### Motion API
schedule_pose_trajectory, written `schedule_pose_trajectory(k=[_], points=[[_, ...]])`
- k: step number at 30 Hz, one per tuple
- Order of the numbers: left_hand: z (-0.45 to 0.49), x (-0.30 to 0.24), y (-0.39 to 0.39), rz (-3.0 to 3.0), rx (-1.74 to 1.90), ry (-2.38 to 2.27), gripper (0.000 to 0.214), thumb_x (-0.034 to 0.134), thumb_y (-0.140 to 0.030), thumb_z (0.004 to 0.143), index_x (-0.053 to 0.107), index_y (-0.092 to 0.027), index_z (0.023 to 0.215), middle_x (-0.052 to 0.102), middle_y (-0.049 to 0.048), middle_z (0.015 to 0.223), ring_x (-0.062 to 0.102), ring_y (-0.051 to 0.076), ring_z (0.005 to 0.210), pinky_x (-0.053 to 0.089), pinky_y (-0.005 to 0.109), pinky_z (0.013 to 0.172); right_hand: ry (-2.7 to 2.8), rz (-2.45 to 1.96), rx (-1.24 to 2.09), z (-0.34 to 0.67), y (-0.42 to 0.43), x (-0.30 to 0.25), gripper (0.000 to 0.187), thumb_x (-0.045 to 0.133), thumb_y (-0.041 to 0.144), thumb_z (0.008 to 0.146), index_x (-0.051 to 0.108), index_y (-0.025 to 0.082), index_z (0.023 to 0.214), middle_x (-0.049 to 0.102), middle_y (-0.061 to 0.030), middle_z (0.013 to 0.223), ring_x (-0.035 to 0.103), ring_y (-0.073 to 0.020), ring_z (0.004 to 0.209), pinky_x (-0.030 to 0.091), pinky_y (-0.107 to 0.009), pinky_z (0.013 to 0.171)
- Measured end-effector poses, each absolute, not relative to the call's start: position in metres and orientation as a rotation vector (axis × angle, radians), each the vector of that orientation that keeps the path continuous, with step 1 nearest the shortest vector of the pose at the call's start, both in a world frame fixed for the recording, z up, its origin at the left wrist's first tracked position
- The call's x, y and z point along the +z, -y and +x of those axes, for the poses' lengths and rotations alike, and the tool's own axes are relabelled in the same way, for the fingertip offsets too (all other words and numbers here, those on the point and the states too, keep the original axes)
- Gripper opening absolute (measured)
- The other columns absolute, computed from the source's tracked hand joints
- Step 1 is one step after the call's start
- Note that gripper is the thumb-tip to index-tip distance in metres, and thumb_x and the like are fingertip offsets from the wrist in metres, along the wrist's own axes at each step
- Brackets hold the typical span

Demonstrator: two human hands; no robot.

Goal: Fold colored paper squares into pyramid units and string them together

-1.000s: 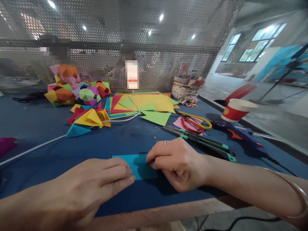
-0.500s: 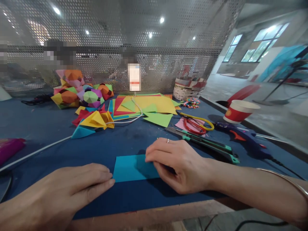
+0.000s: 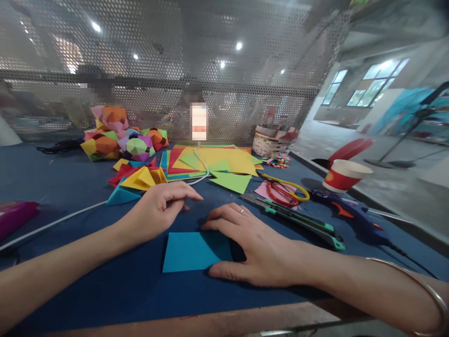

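A folded teal paper rectangle [image 3: 191, 251] lies on the blue table cover [image 3: 70, 187] near the front edge. My right hand [image 3: 250, 245] rests flat on its right end, fingers stretched out, a ring on one finger. My left hand [image 3: 159, 208] hovers just beyond the paper's far edge with its fingers extended toward the right; it holds nothing. Folded yellow, red and teal paper pieces [image 3: 138, 180] sit behind the left hand.
Coloured paper sheets [image 3: 213, 161] and a white cable [image 3: 56, 222] lie mid-table. Scissors [image 3: 284, 189], a green utility knife [image 3: 298, 217], a glue gun [image 3: 354, 213] and a paper cup [image 3: 343, 174] sit at right. Origami balls [image 3: 122, 138] and a basket [image 3: 275, 135] stand by the mesh screen.
My left hand has lifted off the paper's left end and moved forward past its far edge. My right hand has flattened from a pinch onto the paper.
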State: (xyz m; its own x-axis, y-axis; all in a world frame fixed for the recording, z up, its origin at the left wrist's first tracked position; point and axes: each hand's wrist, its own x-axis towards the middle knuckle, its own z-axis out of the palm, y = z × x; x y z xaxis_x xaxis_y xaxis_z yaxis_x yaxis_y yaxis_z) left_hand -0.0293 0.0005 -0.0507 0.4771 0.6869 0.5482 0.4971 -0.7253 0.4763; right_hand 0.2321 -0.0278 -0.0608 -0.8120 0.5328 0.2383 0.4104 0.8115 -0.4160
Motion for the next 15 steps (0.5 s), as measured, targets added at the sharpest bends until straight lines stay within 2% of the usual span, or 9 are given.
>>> schedule_pose_trajectory(k=[3, 7, 11, 15], points=[[-0.027, -0.060, 0.002, 2.382, 1.081, -1.007, 0.038, 0.048, -0.014, 0.092, 0.084, -0.019, 0.102, 0.084, 0.0063, 0.108, 0.081, 0.017, 0.093, 0.067, 0.019, 0.069, 2.691, -0.795, 0.575, 0.226, 0.030, -0.056, 0.073, 0.077, 0.063, 0.098, 0.061, 0.016, 0.152, 0.061, -0.0195, 0.152, 0.053, -0.0374, 0.143, 0.037, -0.065, 0.123], [-0.026, -0.065, 0.004, 2.273, 1.089, -0.995, 0.036, 0.048, -0.016, 0.092, 0.083, -0.018, 0.102, 0.082, 0.0071, 0.111, 0.080, 0.017, 0.090, 0.068, 0.021, 0.072, 2.693, -0.865, 0.615, 0.211, 0.036, -0.051, 0.070, 0.076, 0.061, 0.099, 0.062, 0.016, 0.151, 0.058, -0.0190, 0.156, 0.046, -0.0374, 0.149, 0.033, -0.065, 0.127], [-0.029, -0.064, 0.004, 2.175, 1.103, -0.996, 0.032, 0.053, -0.018, 0.090, 0.083, -0.018, 0.101, 0.081, 0.0073, 0.108, 0.079, 0.018, 0.089, 0.068, 0.023, 0.072, 2.668, -0.951, 0.560, 0.197, 0.041, -0.051, 0.063, 0.084, 0.051, 0.095, 0.066, 0.013, 0.142, 0.061, -0.0195, 0.150, 0.048, -0.0387, 0.146, 0.037, -0.066, 0.124], [-0.030, -0.060, 0.007, 2.062, 1.083, -0.983, 0.027, 0.058, -0.020, 0.086, 0.083, -0.020, 0.097, 0.080, 0.0062, 0.107, 0.077, 0.021, 0.096, 0.067, 0.025, 0.075, 2.582, -0.963, 0.601, 0.193, 0.042, -0.051, 0.052, 0.093, 0.042, 0.088, 0.069, 0.014, 0.125, 0.064, -0.0173, 0.142, 0.052, -0.0364, 0.140, 0.043, -0.062, 0.119]])
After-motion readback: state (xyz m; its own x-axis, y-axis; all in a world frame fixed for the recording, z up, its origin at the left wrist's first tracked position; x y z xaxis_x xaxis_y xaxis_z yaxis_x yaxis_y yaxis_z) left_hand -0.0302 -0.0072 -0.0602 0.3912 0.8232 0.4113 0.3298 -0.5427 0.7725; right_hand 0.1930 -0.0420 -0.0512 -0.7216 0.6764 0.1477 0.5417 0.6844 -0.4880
